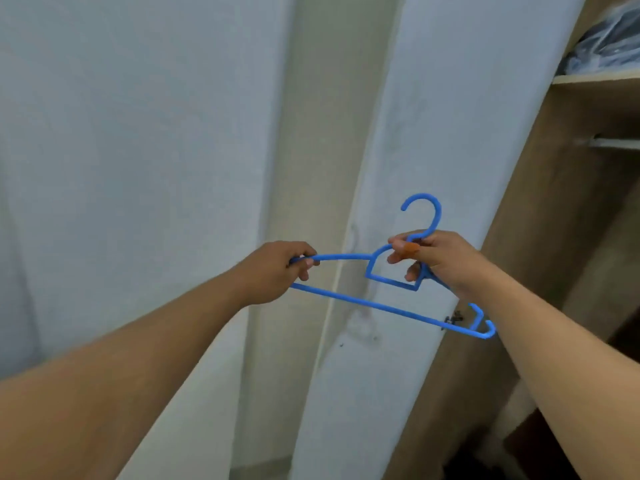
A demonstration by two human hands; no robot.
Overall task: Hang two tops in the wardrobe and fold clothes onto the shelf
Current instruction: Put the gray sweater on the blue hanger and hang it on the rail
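Between the two grips: one blue plastic hanger (381,306), held in the air, hook uppermost, bottom bar sloping down toward the right end.

Left hand (277,268): grip closed round the left end of the hanger, fingers curled over the shoulder arm, thumb lying along the top of it. Nothing else in that grip.

Right hand (440,261): grip closed at the neck of the hanger, just below the hook; thumb and forefinger pinched on the stem, remaining fingers curled through the small inner loop. Orange patch on one finger; nature not discernible. Right end of hanger, with its small notch hook, projecting below and beyond the right wrist.

Behind both grips: pale blue-white wardrobe door (433,133), standing open at a slant; cream wall strip to the left of it; small dark fitting on the door edge just under the right grip.

Above and to the right of the right grip: wooden wardrobe interior (554,220), metal hanging rail (613,142) bare along its visible length, shelf (595,77) over it carrying dark folded clothes (602,46), detail blurred.

No garment on the hanger.
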